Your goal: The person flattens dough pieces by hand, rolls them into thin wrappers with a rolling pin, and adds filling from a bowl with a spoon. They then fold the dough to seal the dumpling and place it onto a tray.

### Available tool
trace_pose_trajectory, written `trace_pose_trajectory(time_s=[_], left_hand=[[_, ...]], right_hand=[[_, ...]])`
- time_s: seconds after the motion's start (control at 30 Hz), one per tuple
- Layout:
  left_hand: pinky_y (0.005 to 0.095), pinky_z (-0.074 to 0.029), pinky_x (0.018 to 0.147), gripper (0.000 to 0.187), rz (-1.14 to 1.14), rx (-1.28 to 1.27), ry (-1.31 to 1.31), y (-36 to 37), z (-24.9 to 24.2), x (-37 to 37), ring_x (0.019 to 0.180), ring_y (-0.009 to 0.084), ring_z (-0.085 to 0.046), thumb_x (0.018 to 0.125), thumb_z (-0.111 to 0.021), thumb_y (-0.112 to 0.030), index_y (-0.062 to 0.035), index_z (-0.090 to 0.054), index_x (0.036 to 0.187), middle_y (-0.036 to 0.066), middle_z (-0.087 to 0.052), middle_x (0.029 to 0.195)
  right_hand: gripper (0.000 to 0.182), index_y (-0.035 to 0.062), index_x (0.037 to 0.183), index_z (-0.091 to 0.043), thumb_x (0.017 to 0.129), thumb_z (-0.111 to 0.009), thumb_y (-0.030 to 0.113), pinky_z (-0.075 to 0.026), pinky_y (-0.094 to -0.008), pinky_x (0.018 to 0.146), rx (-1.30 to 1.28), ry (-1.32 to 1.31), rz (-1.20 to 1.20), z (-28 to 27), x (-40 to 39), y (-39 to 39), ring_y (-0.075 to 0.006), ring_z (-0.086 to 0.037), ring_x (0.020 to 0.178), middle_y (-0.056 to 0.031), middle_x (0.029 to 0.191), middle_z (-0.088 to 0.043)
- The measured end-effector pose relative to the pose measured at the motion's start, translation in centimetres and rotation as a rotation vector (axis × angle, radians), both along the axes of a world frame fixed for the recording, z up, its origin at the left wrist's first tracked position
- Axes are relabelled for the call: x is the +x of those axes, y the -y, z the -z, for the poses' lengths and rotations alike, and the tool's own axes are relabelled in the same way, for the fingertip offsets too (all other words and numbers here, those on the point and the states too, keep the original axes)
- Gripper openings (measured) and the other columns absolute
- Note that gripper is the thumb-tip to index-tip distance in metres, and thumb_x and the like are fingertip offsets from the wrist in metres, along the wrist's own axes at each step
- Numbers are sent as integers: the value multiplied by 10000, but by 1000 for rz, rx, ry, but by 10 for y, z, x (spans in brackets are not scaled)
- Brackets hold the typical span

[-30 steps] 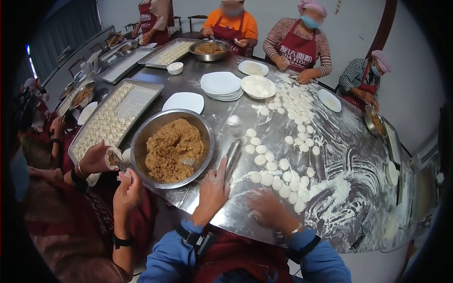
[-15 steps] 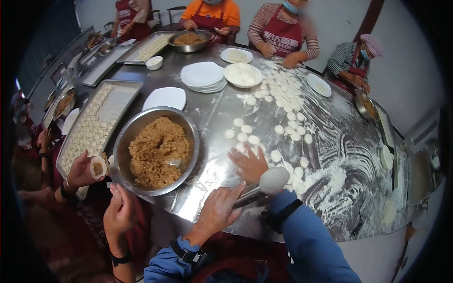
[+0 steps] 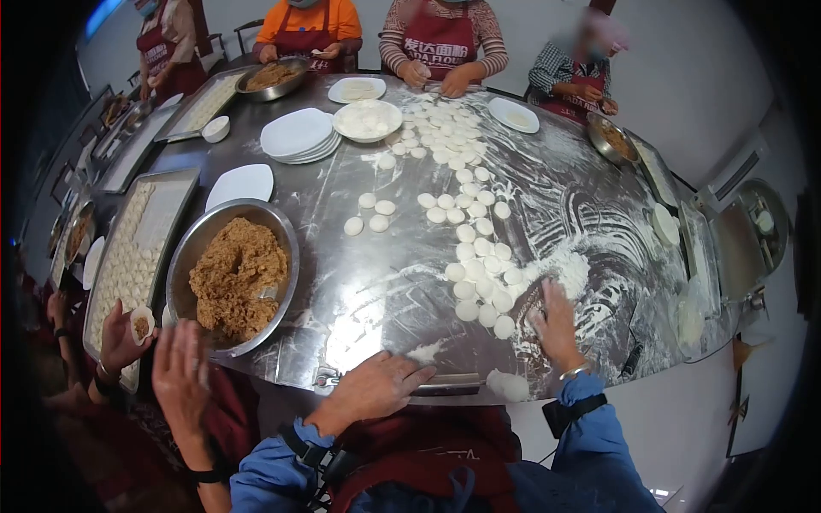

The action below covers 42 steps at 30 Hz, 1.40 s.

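My left hand (image 3: 376, 389) grips a long steel bar-like tool (image 3: 449, 385) at the near table edge. Its fingers lie together over the tool, and the fingertips are partly hidden. A pale, rounded lump like dough (image 3: 510, 385) is at the tool's right end. My right hand (image 3: 558, 329) is over the floured steel table, fingers apart, holding nothing. Just left of it lie several round white dough pieces (image 3: 483, 286). A patch of loose flour (image 3: 564, 267) is beyond its fingertips.
At my left, a person's hand (image 3: 126, 338) holds a wrapper with filling; their other hand (image 3: 181, 372) is raised beside a steel bowl of filling (image 3: 291, 256). Behind are a tray of dumplings (image 3: 128, 248), stacked white plates (image 3: 297, 132) and a flour bowl (image 3: 368, 120). Several people work across the table.
My right hand has left the group of dough pieces and moved right, to the flour. My left hand and the tool have come nearer to me. The view has shifted right.
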<state>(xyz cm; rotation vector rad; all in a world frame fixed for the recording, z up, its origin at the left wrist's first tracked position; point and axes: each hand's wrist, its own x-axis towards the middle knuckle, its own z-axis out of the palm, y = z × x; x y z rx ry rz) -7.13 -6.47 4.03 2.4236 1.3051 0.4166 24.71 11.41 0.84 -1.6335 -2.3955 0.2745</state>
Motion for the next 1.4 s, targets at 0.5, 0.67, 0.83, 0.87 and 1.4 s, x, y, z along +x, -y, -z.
trace_pose_trajectory(time_s=[0.5, 0.67, 0.83, 0.87, 1.4], left_hand=[[377, -453, 839, 358, -120, 44, 286, -45, -1, 17, 958, 324, -561, 788, -575, -89, -60, -568, 1145, 123, -598, 1061], [356, -444, 866, 351, 56, 291, 69, -79, 28, 40, 979, 302, -551, 764, -553, -80, -77, -591, 1113, 100, -588, 1106], [370, -452, 803, 231, -152, 183, -34, -69, 23, 29, 877, 288, -549, 740, -568, -74, -75, -598, 969, 111, -577, 942], [370, -452, 803, 231, -154, 183, -40, -65, 19, 24, 877, 288, -549, 740, -568, -74, -75, -598, 969, 111, -577, 942], [439, -465, 669, 83, -356, -245, 188, -61, 12, 55, 744, 367, -597, 790, -585, -116, -53, -570, 841, 162, -614, 748]], right_hand=[[340, 13, 1190, -506, 951, -426, 241, -414, -340, 944, -411, -1096, -7, -8, -54, 41, -206, -529, 1097, -132, 1151, -549], [424, -73, 1097, -535, 962, -383, 300, -436, -332, 884, -270, -1432, -247, -32, -66, 83, -218, -566, 998, -137, 1041, -595], [319, -39, 1006, -552, 943, -419, 244, -473, -284, 728, -437, -1346, -262, -28, -75, 91, -164, -593, 797, -126, 897, -610], [265, -33, 966, -556, 936, -431, 199, -477, -275, 696, -440, -1401, -194, -28, -77, 90, -154, -591, 774, -118, 862, -607], [91, 17, 811, -524, 807, -585, 85, -462, -350, 578, 28, -836, -57, -57, -106, 87, -237, -605, 620, -133, 683, -574]])
